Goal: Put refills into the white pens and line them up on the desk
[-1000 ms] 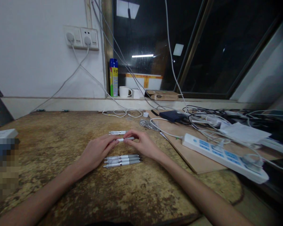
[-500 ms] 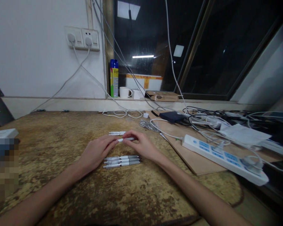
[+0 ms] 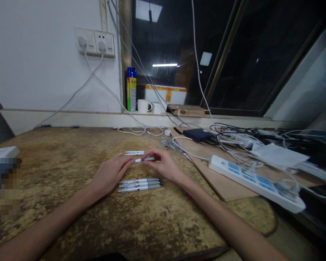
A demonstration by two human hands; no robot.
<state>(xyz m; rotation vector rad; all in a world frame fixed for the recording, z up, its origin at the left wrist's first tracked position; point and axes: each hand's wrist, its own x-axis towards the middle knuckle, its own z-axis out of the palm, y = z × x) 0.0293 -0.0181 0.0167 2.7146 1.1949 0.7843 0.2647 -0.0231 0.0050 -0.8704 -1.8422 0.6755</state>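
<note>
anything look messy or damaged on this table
Two things: the table looks worn, with dark blotches across its top, and the cables beyond the power strip on the right lie in a messy tangle. The pens below the hands lie neatly side by side.

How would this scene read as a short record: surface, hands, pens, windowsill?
Surface: worn brown wooden table
Left hand: holding one end of a slim white-and-grey pen
Right hand: pinching the same pen
Nearer pens: close row, white and grey
Farther pens: white, partly behind right hand
Windowsill: blue-capped yellow spray can, white mug
</note>
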